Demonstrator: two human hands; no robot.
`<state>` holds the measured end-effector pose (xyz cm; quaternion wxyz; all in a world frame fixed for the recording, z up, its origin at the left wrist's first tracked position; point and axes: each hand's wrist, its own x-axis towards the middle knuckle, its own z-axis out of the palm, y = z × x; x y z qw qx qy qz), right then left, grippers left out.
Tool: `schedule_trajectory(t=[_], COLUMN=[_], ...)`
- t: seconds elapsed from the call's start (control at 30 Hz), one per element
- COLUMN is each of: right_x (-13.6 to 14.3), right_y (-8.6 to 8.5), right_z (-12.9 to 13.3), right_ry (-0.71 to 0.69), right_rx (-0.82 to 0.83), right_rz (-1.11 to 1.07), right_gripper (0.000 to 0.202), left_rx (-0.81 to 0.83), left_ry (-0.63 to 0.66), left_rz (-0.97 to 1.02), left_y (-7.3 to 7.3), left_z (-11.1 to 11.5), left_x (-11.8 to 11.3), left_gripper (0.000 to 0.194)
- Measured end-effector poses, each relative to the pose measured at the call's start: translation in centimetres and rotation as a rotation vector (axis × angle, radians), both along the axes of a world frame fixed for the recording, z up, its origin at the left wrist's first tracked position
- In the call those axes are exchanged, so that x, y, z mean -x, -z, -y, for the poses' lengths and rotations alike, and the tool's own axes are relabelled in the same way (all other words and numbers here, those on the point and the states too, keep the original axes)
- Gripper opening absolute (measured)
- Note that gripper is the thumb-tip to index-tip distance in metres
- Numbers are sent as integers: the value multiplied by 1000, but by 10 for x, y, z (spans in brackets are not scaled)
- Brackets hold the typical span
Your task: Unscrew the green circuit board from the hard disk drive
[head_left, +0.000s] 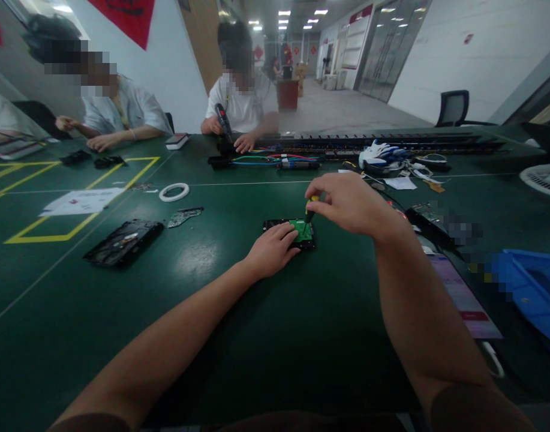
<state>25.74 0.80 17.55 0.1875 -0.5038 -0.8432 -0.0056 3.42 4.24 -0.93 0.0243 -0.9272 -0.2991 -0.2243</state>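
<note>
A hard drive (307, 243) with a green circuit board on its upper face lies flat on the dark green table in front of me. My left hand (275, 247) holds its left part down, fingers stretched across the top and thumb along the near edge. My right hand (342, 201) is closed around a small yellow-and-black screwdriver (309, 211), held nearly upright. The tip of its shaft meets the circuit board; any screw under it is too small to make out.
Left lie a black opened casing (124, 243), a loose circuit board (185, 216) and a white tape roll (174, 192). Gloves (382, 157) and cable bundles lie behind. At right are a tablet-like screen (463, 294) and a blue bin (535, 288). Across the table, a person (241, 99) holds a power screwdriver (223, 120).
</note>
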Motion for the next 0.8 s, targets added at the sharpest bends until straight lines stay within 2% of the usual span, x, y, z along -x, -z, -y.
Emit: schedule_trajectory(t=[0.27, 0.43, 0.67, 0.8], right_x=[-1, 1, 2, 2], right_y=[3, 2, 1, 1], right_z=[0, -1, 0, -1], right_ry=[-81, -28, 116, 73], right_rx=[27, 1, 20, -15], right_rz=[-22, 32, 96, 107], right_gripper=[23, 16, 29, 24], left_rx=[19, 27, 33, 25], left_ry=[8, 5, 5, 4], left_rz=[10, 15, 4, 0], left_y=[1, 1, -1, -1], left_z=[-1, -1, 0, 0], left_x=[1, 1, 1, 1], left_gripper=[43, 42, 42, 43])
